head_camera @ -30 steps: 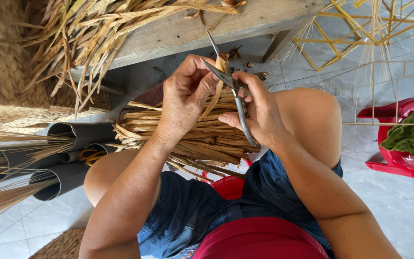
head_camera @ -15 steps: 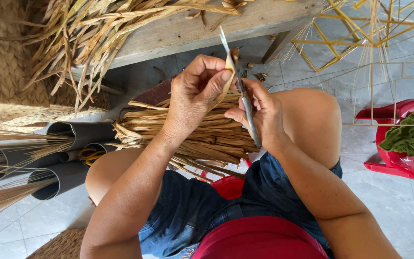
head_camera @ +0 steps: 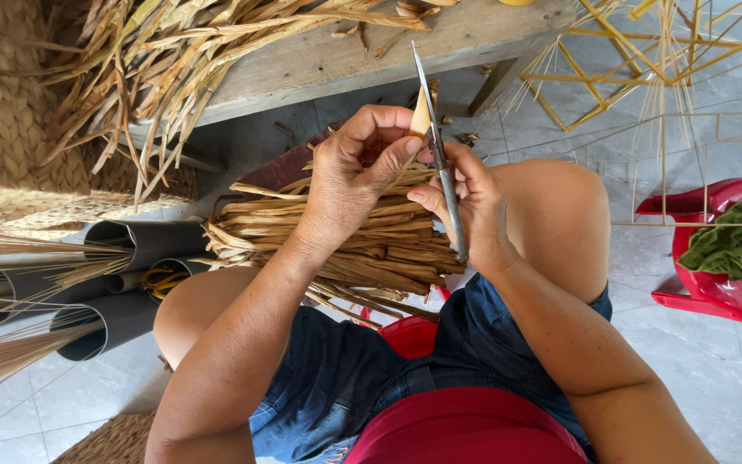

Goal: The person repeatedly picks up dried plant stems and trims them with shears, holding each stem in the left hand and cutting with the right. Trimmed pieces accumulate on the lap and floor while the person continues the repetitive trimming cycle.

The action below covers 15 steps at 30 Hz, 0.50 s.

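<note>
Nearby, grey tubes [head_camera: 143,245] of straw [head_camera: 10,357].

The floor [head_camera: 723,387] is pale, glossy tile, lit evenly by daylight. Across the top of the frame runs a weathered wooden bench [head_camera: 362,51], heaped at upper left with dried leaves [head_camera: 156,60]. A woven mat [head_camera: 10,112] fills the far left edge; below it lie grey pipes [head_camera: 122,318] (open ends facing right). At the right edge sits a red plastic chair [head_camera: 714,258] — a green cloth [head_camera: 732,249] on it — beneath a yellow stick frame [head_camera: 637,60].
</note>
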Motion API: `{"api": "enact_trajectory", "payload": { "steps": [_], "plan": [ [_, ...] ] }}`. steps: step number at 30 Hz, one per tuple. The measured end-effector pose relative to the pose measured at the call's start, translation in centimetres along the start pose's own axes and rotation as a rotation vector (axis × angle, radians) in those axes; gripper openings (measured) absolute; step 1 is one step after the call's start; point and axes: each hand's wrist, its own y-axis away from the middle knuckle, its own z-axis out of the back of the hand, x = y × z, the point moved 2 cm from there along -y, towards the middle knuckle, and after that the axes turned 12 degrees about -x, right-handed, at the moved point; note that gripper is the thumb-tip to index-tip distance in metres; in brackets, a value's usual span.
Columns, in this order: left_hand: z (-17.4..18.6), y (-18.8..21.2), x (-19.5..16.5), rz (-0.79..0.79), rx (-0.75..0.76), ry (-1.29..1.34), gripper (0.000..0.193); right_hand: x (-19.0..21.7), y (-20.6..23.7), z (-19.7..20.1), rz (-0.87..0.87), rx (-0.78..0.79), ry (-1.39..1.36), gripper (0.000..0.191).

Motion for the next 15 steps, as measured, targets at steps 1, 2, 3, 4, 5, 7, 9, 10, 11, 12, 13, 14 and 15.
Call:
{"api": "enact_trajectory", "payload": {
  "steps": [1, 2, 3, 4, 5, 7, 9, 10, 11, 12, 13, 14, 15],
  "plan": [
    [0.00, -0.02, -0.03, -0.008, -0.001, 0.000, 0.018, -0.02, 0.01, 0.01, 0.002, 0.000, -0.009, 0.046],
    [0.01, -0.03, -0.04, -0.005, -0.006, -0.011, 0.018, -0.01, 0.01, 0.02, 0.004, 0.000, -0.018, 0.046],
    [0.04, -0.04, -0.04, -0.002, -0.011, -0.023, 0.018, -0.03, 0.02, 0.02, 0.006, 0.000, -0.026, 0.045],
    [0.06, -0.06, -0.06, 0.001, -0.015, -0.033, 0.018, -0.02, 0.03, 0.03, 0.003, 0.001, -0.028, 0.045],
    [0.08, -0.07, -0.06, 0.000, -0.015, -0.038, 0.017, -0.03, 0.04, 0.04, -0.001, 0.002, -0.029, 0.044],
    [0.11, -0.07, -0.06, -0.003, -0.015, -0.046, 0.017, -0.04, 0.07, 0.08, -0.010, 0.005, -0.030, 0.043],
    [0.16, -0.11, 0.01, 0.001, -0.022, -0.057, 0.018, -0.05, 0.09, 0.15, -0.021, 0.007, -0.029, 0.042],
    [0.17, -0.11, 0.06, 0.003, -0.024, -0.062, 0.018, -0.08, 0.10, 0.19, -0.033, 0.005, -0.019, 0.042],
    [0.18, -0.12, 0.11, 0.002, -0.028, -0.073, 0.018, -0.09, 0.09, 0.24, -0.045, 0.003, -0.008, 0.042],
    [0.19, -0.11, 0.16, 0.000, -0.031, -0.084, 0.018, -0.11, 0.09, 0.28, -0.057, 0.001, 0.002, 0.042],
    [0.19, -0.11, 0.23, -0.001, -0.034, -0.095, 0.018, -0.10, 0.08, 0.31, -0.059, -0.002, -0.009, 0.041],
    [0.19, -0.08, 0.28, 0.004, -0.030, -0.100, 0.018, -0.07, 0.05, 0.33, -0.061, -0.004, -0.021, 0.041],
    [0.18, -0.05, 0.35, 0.010, -0.027, -0.105, 0.019, -0.05, 0.02, 0.34, -0.063, -0.007, -0.032, 0.040]
  ]
}}
